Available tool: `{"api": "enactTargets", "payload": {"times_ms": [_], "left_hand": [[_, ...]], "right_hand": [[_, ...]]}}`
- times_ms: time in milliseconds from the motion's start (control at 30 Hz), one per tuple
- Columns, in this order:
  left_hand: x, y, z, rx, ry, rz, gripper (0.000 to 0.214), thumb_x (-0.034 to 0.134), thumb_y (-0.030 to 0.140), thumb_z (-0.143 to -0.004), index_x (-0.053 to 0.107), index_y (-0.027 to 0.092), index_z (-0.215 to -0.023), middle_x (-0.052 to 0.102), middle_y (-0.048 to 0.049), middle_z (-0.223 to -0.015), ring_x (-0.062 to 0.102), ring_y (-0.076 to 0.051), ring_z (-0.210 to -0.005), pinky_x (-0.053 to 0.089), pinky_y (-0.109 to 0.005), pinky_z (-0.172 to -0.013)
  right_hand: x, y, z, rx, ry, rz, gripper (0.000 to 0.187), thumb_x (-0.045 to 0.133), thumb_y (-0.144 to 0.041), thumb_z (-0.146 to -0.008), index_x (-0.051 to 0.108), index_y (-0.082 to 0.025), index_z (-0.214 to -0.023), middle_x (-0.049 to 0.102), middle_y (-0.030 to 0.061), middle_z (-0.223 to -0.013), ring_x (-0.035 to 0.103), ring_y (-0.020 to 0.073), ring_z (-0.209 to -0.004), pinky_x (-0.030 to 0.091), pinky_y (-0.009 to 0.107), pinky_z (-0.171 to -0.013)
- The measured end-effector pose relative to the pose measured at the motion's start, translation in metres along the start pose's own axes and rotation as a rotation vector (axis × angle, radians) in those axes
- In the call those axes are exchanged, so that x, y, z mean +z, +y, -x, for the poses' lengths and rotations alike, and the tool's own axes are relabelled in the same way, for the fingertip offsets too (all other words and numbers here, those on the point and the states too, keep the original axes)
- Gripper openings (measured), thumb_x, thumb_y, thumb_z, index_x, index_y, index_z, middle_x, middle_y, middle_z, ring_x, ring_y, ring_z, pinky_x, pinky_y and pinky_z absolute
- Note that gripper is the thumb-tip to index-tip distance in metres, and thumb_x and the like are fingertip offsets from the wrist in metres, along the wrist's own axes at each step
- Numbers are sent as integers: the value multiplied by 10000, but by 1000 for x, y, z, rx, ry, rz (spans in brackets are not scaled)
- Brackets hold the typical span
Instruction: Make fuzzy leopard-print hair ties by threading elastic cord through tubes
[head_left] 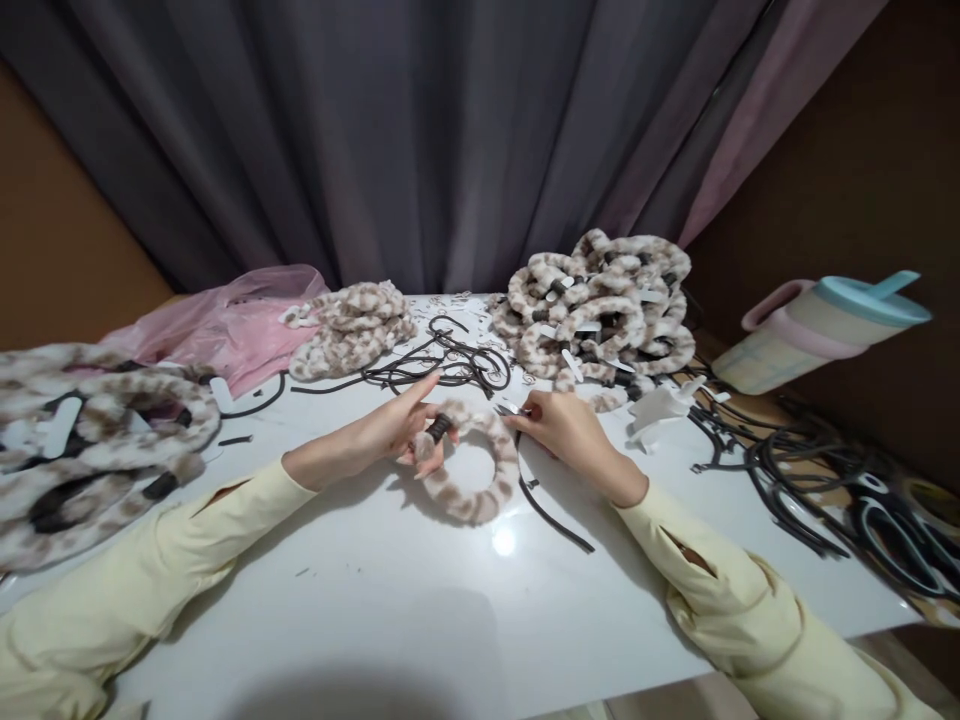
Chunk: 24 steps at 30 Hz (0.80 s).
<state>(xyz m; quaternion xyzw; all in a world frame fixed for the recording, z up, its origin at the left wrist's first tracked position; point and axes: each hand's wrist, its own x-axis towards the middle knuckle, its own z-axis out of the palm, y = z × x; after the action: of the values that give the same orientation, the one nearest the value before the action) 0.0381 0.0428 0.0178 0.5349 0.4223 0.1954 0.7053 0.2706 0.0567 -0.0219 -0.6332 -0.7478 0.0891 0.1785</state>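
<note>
- Ring point(505, 468): centre of the frame, over the desk point(360, 630), with a dark band point(439, 428) at its upper left.
- Left hand point(391, 428): grip pinching the ring by the band.
- Right hand point(568, 432): grip closed round a metal tool point(511, 409), near the ring's upper right.
- Step in hand: probably tool work on the ring; the next move calls for a steady left grip.
- Strip point(556, 522): right of centre.
- Pile point(581, 325): upper right.

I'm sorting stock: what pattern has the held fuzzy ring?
The fuzzy ring is whitish with brownish patches; see head view.
</note>
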Motion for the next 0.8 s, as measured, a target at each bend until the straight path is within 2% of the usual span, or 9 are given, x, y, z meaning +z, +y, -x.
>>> {"api": "enactTargets", "payload": {"times_ms": [100, 167, 267, 333, 433, 500, 567, 667, 800], "left_hand": [[3, 1, 5, 73, 126, -219, 466, 461, 601, -803, 577, 197, -603, 471, -1, -363, 394, -147, -357, 266, -263, -433], [2, -1, 7, 161, 165, -417, 391, 465, 528, -837, 501, 217, -601, 466, 20, -377, 408, -151, -373, 293, -263, -459], [1, -6, 8, 312, 256, -759, 310, 433, 423, -884, 417, 224, -648, 426, 47, -443, 389, -144, -403, 251, -255, -459], [3, -9, 10, 366, 299, -935, 266, 401, 371, -906, 409, 219, -687, 417, 53, -484, 388, -141, -419, 236, -247, -462], [10, -9, 14, 401, 317, -1008, 211, 376, 338, -925, 440, 208, -772, 464, 62, -518, 434, -128, -431, 285, -224, -481], [14, -9, 16, 429, 336, -985, 195, 398, 330, -924, 453, 201, -788, 481, 72, -504, 452, -112, -420, 312, -208, -486], [15, -10, 16, 487, 359, -955, 193, 428, 302, -917, 457, 193, -760, 503, 74, -493, 468, -94, -415, 325, -190, -480], [12, -13, 15, 706, 397, -977, 218, 454, 254, -912, 477, 177, -709, 556, 51, -532, 472, -74, -427, 330, -175, -466], [4, -16, 13, 1156, 377, -1156, 168, 475, 216, -911, 564, 157, -781, 530, 30, -522, 459, -86, -450, 323, -200, -472]], "right_hand": [[-8, -9, 6, -146, 117, -15, 224, 630, -346, -811, 612, -157, -692, 635, 106, -738, 568, 240, -760, 366, 289, -597], [-13, -18, 11, -327, 172, -189, 186, 557, -307, -872, 646, -153, -817, 658, 110, -879, 576, 231, -886, 416, 304, -745], [-14, -34, 21, -512, 16, -514, 211, 564, -317, -873, 645, -166, -997, 655, 87, -1036, 584, 191, -975, 427, 282, -861], [-10, -43, 28, -512, -131, -606, 302, 625, -350, -828, 632, -157, -1060, 659, 85, -1049, 596, 191, -966, 445, 273, -839], [-3, -51, 33, -452, -301, -699, 349, 634, -336, -822, 616, -144, -1113, 671, 71, -1048, 615, 180, -910, 461, 254, -770], [1, -53, 35, -438, -365, -748, 315, 600, -306, -849, 613, -145, -1119, 680, 51, -1025, 618, 170, -870, 457, 246, -741], [4, -52, 35, -432, -351, -759, 275, 584, -299, -858, 623, -139, -1078, 687, 43, -982, 615, 169, -838, 447, 248, -729], [6, -48, 34, -444, -262, -723, 229, 572, -320, -862, 631, -132, -979, 679, 41, -892, 601, 163, -784, 430, 245, -682], [7, -45, 36, -535, -126, -605, 193, 562, -333, -873, 618, -149, -891, 644, 30, -779, 565, 157, -723, 403, 258, -667]]}}
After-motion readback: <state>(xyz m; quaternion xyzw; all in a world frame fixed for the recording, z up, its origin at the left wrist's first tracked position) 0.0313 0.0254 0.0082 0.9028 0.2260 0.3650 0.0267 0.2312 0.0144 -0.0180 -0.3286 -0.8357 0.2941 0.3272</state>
